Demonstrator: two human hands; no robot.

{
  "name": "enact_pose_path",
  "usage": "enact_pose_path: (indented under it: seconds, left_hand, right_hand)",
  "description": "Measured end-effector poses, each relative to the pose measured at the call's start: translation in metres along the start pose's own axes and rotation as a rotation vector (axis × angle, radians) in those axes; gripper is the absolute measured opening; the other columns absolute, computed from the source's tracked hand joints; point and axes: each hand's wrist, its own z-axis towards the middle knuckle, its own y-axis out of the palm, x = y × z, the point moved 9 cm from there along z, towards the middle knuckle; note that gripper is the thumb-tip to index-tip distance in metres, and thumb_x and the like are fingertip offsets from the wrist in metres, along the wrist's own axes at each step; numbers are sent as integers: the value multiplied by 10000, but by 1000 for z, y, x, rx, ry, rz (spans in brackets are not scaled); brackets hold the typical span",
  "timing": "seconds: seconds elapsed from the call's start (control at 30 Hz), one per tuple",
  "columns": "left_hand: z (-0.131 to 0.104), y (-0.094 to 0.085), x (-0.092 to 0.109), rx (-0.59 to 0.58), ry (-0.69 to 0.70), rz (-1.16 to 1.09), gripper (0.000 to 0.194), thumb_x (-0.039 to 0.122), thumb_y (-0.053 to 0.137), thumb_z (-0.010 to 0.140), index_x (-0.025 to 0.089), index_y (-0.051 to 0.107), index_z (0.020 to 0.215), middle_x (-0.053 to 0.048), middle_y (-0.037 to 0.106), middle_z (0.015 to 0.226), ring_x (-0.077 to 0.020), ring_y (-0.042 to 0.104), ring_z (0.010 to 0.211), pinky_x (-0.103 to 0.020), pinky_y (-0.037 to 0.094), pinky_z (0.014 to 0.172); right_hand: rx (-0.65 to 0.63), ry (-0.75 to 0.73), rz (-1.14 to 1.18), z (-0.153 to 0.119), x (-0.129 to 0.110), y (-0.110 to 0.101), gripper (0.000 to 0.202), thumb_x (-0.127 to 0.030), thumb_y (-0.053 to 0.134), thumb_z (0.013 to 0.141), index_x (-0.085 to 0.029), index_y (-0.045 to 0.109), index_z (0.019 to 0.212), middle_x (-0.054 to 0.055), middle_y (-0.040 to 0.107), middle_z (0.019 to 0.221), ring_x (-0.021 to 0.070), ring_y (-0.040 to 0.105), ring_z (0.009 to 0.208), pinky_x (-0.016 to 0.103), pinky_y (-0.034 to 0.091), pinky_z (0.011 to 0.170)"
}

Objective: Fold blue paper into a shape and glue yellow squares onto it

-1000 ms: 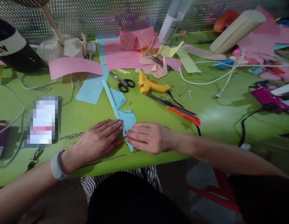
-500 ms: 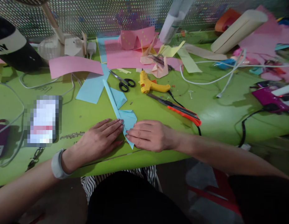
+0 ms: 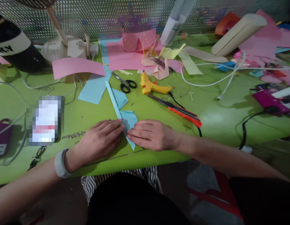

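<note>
A folded blue paper [image 3: 130,119] lies on the green table near its front edge, with a long narrow strip fold on its left side and a pointed lower end. My left hand [image 3: 101,137] rests flat, its fingertips pressing on the paper's left side. From the right, my right hand [image 3: 150,135] presses its fingertips on the paper's lower part; its fingers lie flat, side by side. Beyond the paper are black-handled scissors [image 3: 128,86], a yellow glue gun [image 3: 154,87] and an orange and black utility knife [image 3: 185,114].
Left stand a phone [image 3: 46,120], a dark bottle [image 3: 16,47] and a lamp base [image 3: 53,48]. Pink paper [image 3: 79,67] and blue paper [image 3: 94,87] lie behind. A cardboard tube [image 3: 238,34], a white cable [image 3: 205,83] and a purple power strip [image 3: 268,100] are right.
The whole view has shifted slightly. Both hands remain on the blue paper, with only very small finger movement.
</note>
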Motion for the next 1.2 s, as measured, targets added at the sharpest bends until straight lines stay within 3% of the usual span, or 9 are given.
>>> enact_pose_path:
  seconds: [0.1, 0.23, 0.33, 0.47, 0.6, 0.7, 0.83, 1.03, 1.2]
  left_hand:
    - [-3, -9, -31, 75, -349, -285, 266, 261, 490, 959, 114, 576, 1164, -143, 735, 974, -224, 721, 847, -353, 614, 700]
    - [-9, 24, -53, 1, -667, -916, 461, 370, 438, 1001, 125, 327, 1375, -119, 750, 947, -187, 737, 770, -280, 605, 608]
    - [-5, 30, -61, 117, -651, -945, 691, 346, 477, 992, 180, 37, 1498, -165, 703, 1156, -201, 730, 921, -302, 616, 723]
    - [-7, 34, -68, 255, -684, -1082, 876, 257, 605, 925, 211, -22, 1534, -119, 717, 1097, -190, 724, 899, -316, 612, 767]
    - [-6, 27, -66, 421, -685, -1331, 1042, 136, 709, 829, 281, -27, 1553, -37, 729, 978, -148, 716, 817, -288, 604, 779]
    - [0, 20, -57, 436, -580, -1345, 1035, 115, 687, 847, 322, -41, 1552, -45, 730, 1013, -166, 717, 867, -324, 600, 828]
    - [5, 16, -47, 402, -468, -1305, 1021, 126, 661, 873, 350, -74, 1545, -78, 710, 1105, -211, 712, 952, -405, 594, 878]
    - [4, 18, -42, 363, -423, -1261, 1011, 122, 625, 893, 352, -119, 1537, -71, 701, 1075, -197, 703, 951, -387, 592, 872]
    - [1, 22, -44, 373, -425, -1252, 1022, 114, 633, 880, 342, -115, 1539, -64, 692, 1096, -180, 688, 977, -359, 569, 905]
  right_hand:
    - [53, -19, -41, 0, -3, -11, 164, -111, 567, 914, -134, 706, 999, 72, 751, 999, 147, 672, 845, 312, 592, 808]
    - [75, -97, -104, 2, -13, -12, 158, -140, 583, 913, -187, 712, 990, 32, 737, 972, 131, 642, 840, 295, 574, 789]
    - [97, -170, -105, 2, -23, -10, 133, -162, 646, 876, -144, 709, 991, 58, 719, 966, 141, 629, 844, 314, 553, 815]
    - [143, -91, -18, 1, -15, -13, 191, -291, 614, 897, -194, 683, 1046, 33, 690, 1028, 149, 618, 973, 324, 523, 921]
    - [401, 440, 268, -16, 39, -28, 618, -478, 626, 839, -212, 478, 1378, 94, 584, 1262, 251, 534, 1213, 463, 468, 1028]
    - [340, 884, 674, -33, 72, 4, 787, -396, 745, 772, -209, 380, 1444, 136, 571, 1336, 275, 557, 1217, 492, 483, 1001]
    - [120, 1118, 1153, -35, 68, 51, 410, -406, 749, 776, -160, 654, 1090, 77, 730, 996, 195, 681, 878, 366, 565, 797]
    - [176, 1156, 1152, -36, 69, 51, 247, -418, 723, 798, -177, 720, 854, 6, 716, 777, 131, 626, 688, 285, 524, 662]
    - [229, 1187, 1203, -41, 69, 56, 233, -377, 760, 774, -194, 682, 894, 14, 748, 870, 148, 685, 794, 290, 550, 733]
